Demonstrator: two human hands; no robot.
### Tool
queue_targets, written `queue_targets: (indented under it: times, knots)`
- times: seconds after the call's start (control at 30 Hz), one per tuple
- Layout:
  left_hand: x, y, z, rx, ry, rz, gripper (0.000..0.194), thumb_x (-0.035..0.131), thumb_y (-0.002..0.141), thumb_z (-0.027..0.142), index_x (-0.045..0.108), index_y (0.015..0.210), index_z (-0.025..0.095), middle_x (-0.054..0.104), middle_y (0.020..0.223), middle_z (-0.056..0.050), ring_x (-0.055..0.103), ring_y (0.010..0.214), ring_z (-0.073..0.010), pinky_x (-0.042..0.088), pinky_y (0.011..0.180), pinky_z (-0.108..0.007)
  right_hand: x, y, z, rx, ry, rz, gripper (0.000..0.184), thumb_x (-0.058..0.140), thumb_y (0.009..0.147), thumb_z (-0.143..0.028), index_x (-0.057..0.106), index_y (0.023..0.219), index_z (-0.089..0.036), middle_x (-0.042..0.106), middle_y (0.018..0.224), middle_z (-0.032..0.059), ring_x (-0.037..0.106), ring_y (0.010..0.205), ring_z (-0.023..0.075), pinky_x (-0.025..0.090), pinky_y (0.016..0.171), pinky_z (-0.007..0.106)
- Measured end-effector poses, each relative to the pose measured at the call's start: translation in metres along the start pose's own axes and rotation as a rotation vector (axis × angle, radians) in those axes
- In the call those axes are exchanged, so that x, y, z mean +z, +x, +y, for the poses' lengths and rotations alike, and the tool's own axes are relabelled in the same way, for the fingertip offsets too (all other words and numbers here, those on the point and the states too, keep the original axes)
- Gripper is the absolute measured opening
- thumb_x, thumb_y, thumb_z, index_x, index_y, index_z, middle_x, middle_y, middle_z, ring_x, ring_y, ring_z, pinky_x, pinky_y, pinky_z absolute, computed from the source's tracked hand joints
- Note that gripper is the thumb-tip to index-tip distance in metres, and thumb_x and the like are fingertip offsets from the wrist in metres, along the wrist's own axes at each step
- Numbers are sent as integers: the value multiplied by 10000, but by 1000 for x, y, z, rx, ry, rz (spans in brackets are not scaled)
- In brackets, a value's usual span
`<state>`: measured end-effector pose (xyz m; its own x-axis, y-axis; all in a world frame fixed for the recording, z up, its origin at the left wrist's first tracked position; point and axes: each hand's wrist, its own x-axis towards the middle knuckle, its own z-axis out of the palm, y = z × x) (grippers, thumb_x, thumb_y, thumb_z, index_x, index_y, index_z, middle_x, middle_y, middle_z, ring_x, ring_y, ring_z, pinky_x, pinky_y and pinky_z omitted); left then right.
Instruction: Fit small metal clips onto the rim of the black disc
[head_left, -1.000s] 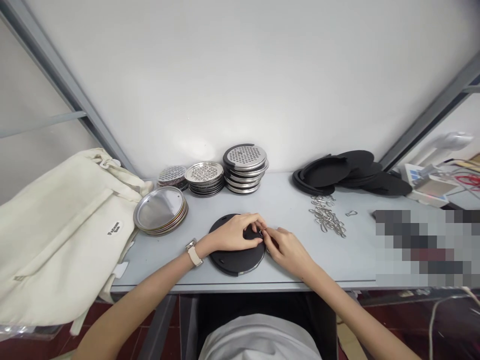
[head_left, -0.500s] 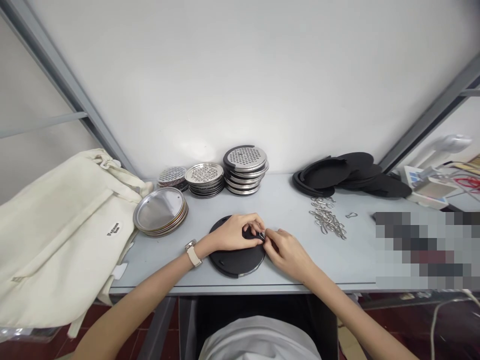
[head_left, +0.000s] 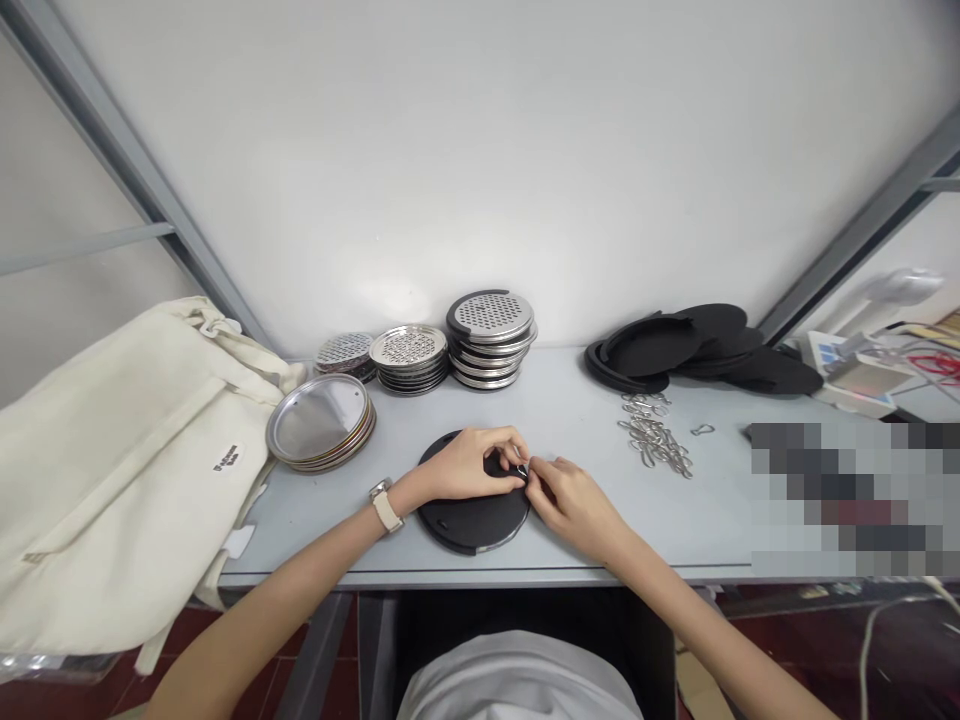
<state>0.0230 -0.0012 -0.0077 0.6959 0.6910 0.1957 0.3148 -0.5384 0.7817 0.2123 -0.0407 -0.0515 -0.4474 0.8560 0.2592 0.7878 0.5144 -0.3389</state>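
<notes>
Well, at the table's [head_left: 577, 420] six o'clock, the left hand [head_left: 476, 465] pinches the black disc [head_left: 484, 525] at two o'clock; the right hand's [head_left: 568, 492] fingers clamp a small clip [head_left: 521, 469], which might spring off if they slip.

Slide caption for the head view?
Left grip and right grip close together at a black disc, metal clips heaped to the right.

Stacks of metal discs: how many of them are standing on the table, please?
4: a plain-topped stack at front left; behind, in a row, a left perforated stack, a middle perforated stack and a right perforated stack. Others may be hidden behind them.
</notes>
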Motion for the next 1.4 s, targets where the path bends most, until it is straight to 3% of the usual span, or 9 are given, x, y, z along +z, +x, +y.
queue_targets:
  times: [1.03, 1.4]
  knots:
    - [3, 0, -6, 78, 27, -7, 222, 627, 758, 126, 593, 973, 170, 647, 895, -1, 576, 797, -100, 456, 755, -210, -2, 1, 1, 15, 10, -3, 237, 356, 934, -210, 500, 746, -196, 561, 635, 15, 517, 630, 166, 315, 608, 266]
    - [1, 0, -4, 27, 10, -19, 215, 628, 757, 134, 597, 967, 165, 661, 898, -16, 591, 802, -112, 454, 737, -223, -3, 0, 0, 16, 25, 3, 244, 362, 930, -205, 505, 732, -197, 554, 628, 11, 517, 633, 163, 322, 605, 261]
